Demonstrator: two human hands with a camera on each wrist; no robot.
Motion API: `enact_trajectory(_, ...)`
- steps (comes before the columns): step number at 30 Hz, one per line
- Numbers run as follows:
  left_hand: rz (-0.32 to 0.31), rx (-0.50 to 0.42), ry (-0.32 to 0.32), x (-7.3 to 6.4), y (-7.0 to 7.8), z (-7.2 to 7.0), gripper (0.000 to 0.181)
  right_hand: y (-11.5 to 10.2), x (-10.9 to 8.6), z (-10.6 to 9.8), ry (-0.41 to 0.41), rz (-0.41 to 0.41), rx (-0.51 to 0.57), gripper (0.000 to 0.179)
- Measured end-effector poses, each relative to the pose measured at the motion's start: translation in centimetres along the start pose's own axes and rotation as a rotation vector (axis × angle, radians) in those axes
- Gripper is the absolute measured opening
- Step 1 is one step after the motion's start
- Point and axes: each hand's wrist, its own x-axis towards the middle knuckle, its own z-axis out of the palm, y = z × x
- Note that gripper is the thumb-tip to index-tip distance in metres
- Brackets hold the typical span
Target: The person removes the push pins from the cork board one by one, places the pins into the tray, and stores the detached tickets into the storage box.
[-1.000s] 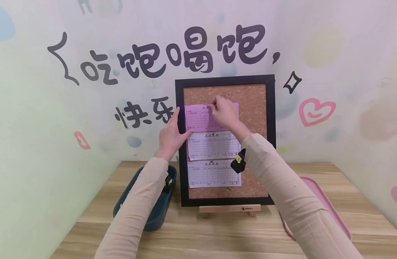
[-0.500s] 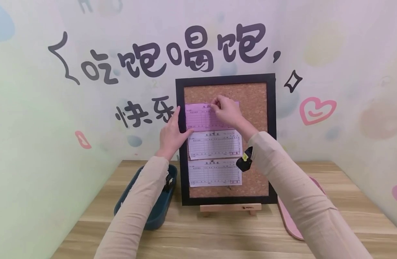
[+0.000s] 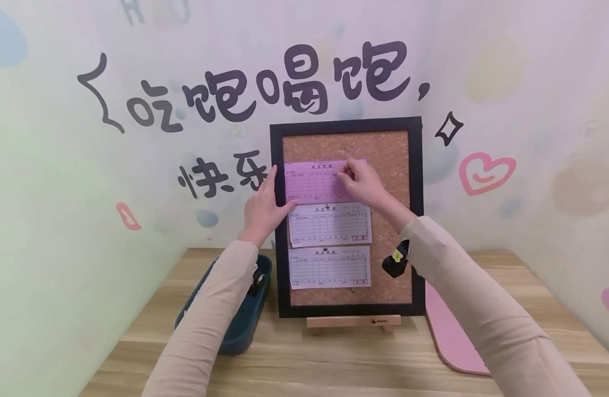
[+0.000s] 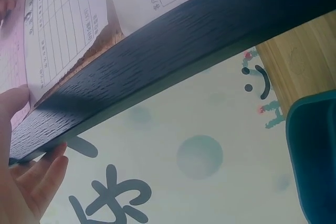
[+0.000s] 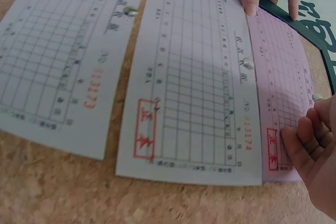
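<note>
A black-framed cork board [image 3: 391, 160] stands upright with one pink receipt slip [image 3: 304, 181] above two white receipt slips [image 3: 309, 223]. My left hand [image 3: 266, 210] grips the frame's left edge. In the left wrist view its thumb [image 4: 14, 99] lies at the front and its fingers [image 4: 48, 179] reach behind. My right hand [image 3: 366, 182] is over the right part of the pink slip, fingers loosely curled and nothing visible in them. A push pin [image 5: 317, 97] sits at the pink slip's top, close to that hand. Pins [image 5: 248, 64] also fasten the white slips.
The board rests on a small wooden easel [image 3: 354, 321] on the wood-grain table [image 3: 284, 369]. To the left is a dark teal bin [image 3: 240, 339], partly behind my left sleeve. A pink tray [image 3: 450, 342] lies to the right, partly under my right forearm.
My right hand has moved right and slightly down from the pin at the pink slip's top, which now shows uncovered. My left hand has stayed on the frame.
</note>
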Motion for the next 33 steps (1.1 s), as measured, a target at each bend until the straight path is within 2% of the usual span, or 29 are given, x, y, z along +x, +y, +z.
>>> enact_trajectory(8, 0.012, 0.044, 0.001, 0.3, 0.1, -0.3, 0.088, 1.0, -1.4, -0.5, -0.01, -0.002, 0.044, 0.009)
enact_trajectory(17, 0.034, 0.057, -0.007, 0.2, -0.2, -0.6, 0.083, 1.5, -2.7, -0.7, -0.067, 0.025, 0.1, 0.008)
enact_trajectory(27, 0.136, 0.11, 0.116, 0.6, -0.1, -0.8, 0.075, 1.9, -3.6, -0.6, -0.098, 0.031, 0.123, 0.007)
enact_trajectory(33, 0.222, 0.153, 0.103, 1.3, 0.2, -1.5, 0.07, 2.0, -3.7, -0.6, -0.093, 0.029, 0.125, 0.007)
